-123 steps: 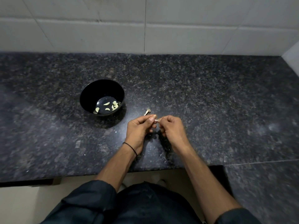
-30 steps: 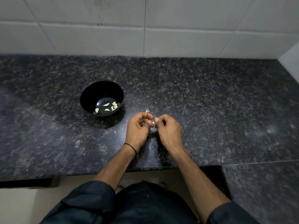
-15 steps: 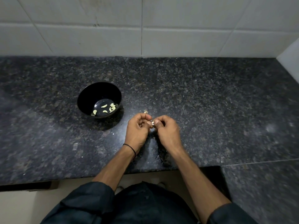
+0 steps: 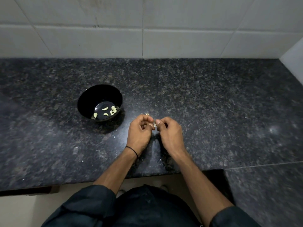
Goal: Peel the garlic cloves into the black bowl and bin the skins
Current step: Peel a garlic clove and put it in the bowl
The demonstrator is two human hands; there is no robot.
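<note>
A small garlic clove was pinched between the curled fingertips of the left hand and the right hand, held close together over the dark granite counter; its long axis could not be made out. The black bowl, several peeled cloves inside, was set to the left and slightly farther off, nearer the left hand. A scrap of skin was seen just beyond the hands.

I saw the left hand and right hand pinching a garlic clove between them over the granite counter, near the black bowl of peeled cloves.
</note>
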